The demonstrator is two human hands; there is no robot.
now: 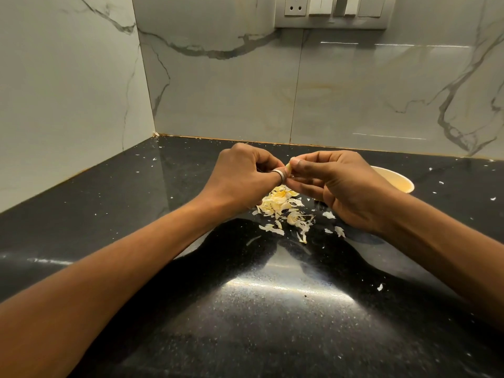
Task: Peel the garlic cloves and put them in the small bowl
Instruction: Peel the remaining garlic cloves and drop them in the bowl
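Note:
A pale garlic clove (pixel 288 168) is held up over the black counter, between both hands. My left hand (pixel 242 175), with a ring on one finger, pinches it from the left. My right hand (pixel 335 184) pinches it from the right with thumb and fingertips. Below the hands lies a heap of garlic cloves and papery skins (pixel 283 208). The small cream bowl (pixel 398 181) stands behind my right hand, mostly hidden by it; its contents are out of sight.
The black speckled counter (pixel 245 309) meets marble-look walls at the back and left, forming a corner (pixel 156 134). Small skin flakes (pixel 379 287) are scattered over the counter. A socket and switch panel (pixel 332 12) is on the back wall.

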